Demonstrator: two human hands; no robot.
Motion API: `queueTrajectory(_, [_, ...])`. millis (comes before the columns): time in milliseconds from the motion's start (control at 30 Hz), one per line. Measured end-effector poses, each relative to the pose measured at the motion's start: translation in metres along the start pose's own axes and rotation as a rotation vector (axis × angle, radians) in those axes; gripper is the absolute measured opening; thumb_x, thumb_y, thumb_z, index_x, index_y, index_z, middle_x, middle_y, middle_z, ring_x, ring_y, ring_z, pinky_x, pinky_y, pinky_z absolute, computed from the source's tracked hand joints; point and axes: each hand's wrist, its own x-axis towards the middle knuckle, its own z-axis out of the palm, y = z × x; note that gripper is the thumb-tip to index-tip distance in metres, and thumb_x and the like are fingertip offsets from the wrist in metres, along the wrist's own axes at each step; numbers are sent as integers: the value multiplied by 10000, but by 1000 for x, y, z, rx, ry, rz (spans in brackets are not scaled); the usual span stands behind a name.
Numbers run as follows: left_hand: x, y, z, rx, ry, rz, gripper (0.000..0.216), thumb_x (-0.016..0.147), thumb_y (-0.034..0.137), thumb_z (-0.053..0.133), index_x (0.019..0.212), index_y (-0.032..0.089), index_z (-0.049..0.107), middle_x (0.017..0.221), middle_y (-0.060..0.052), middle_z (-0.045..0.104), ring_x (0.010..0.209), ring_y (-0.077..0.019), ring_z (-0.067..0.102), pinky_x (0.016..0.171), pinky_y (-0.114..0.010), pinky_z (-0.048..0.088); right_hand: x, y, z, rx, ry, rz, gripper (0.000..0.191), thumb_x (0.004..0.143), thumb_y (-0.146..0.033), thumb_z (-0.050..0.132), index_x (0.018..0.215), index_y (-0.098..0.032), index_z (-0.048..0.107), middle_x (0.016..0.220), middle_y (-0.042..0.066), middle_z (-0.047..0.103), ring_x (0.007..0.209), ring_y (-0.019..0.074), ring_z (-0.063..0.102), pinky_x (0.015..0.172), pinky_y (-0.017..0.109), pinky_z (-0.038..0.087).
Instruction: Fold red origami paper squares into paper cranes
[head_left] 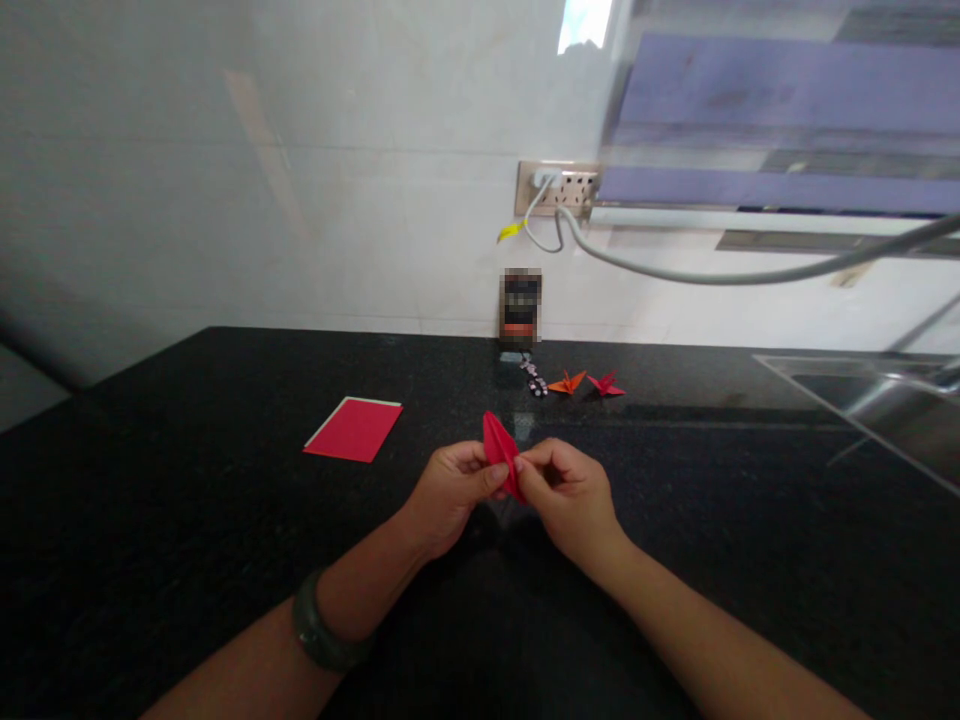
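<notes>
A folded piece of red paper (499, 440), narrow and pointed at its upper end, is held above the dark countertop. My left hand (454, 492) pinches it from the left, thumb lying across its lower part. From the other side, the thumb and fingers of my right hand (571, 492) grip its right edge near the lower end. The fingertips partly cover the lower folds. Beyond my hands, an orange paper crane (568, 383) and a red paper crane (606, 384) stand side by side on the counter.
A stack of square red paper (354, 430) lies to the left on the black countertop (187, 480). A phone-like object (520, 305) with a patterned strap (534, 380) leans against the wall. A cable (675, 272) hangs from the wall socket (556, 190). The sink (900, 410) is at right.
</notes>
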Motion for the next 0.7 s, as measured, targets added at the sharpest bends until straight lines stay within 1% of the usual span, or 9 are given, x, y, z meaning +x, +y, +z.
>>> queueTrajectory(67, [0,0,1,3,-11,8,214,576,278,750,668,111,655,617,-19,619,546,-92,523,557,-223,407,-1,0,-1,-149,33,-131,149,736,-202,543,592,-179,577,539,-12,546,480,92,480,474,216,382])
queueTrajectory(133, [0,-1,1,15,-20,17,206,595,282,737,688,113,664,627,-19,621,557,-97,529,572,-231,414,-2,0,-2,-227,47,-225,148,745,-190,541,604,-180,584,540,-9,539,488,97,483,484,222,381])
queueTrajectory(200, [0,-2,-1,26,-24,18,200,618,285,721,703,110,670,634,-25,626,577,-110,540,600,-253,426,-2,0,-3,-259,51,-292,140,755,-182,539,627,-178,597,544,-4,539,501,105,494,494,227,386])
queueTrajectory(300, [1,-4,-3,25,-26,25,183,637,279,707,688,108,669,631,-31,629,590,-122,548,632,-277,437,-2,-1,-3,-267,26,-348,126,769,-167,527,687,-183,622,581,7,569,542,119,527,522,235,410])
queueTrajectory(400, [2,-5,-4,31,2,59,173,639,274,706,671,109,666,610,-25,622,576,-114,538,616,-264,429,-3,-2,-3,-246,-20,-378,141,788,-148,501,786,-189,636,658,23,613,608,130,558,571,247,438])
queueTrajectory(500, [2,-5,-5,42,45,89,171,633,268,713,641,107,655,577,-15,605,559,-104,524,592,-245,415,-4,-3,-2,-195,-41,-370,173,796,-129,480,856,-184,633,712,36,626,644,132,571,597,252,451])
queueTrajectory(633, [2,-4,-5,47,51,96,178,647,271,702,616,110,633,569,-8,596,553,-100,519,588,-240,407,-5,-4,0,-192,2,-290,125,789,-144,498,761,-178,614,655,19,606,579,116,557,553,236,444])
queueTrajectory(700, [2,-4,-5,53,50,99,187,650,273,700,602,110,622,564,-5,591,553,-98,517,587,-237,403,-5,-4,1,-199,14,-281,110,783,-149,512,725,-173,601,629,11,595,556,108,546,535,227,436])
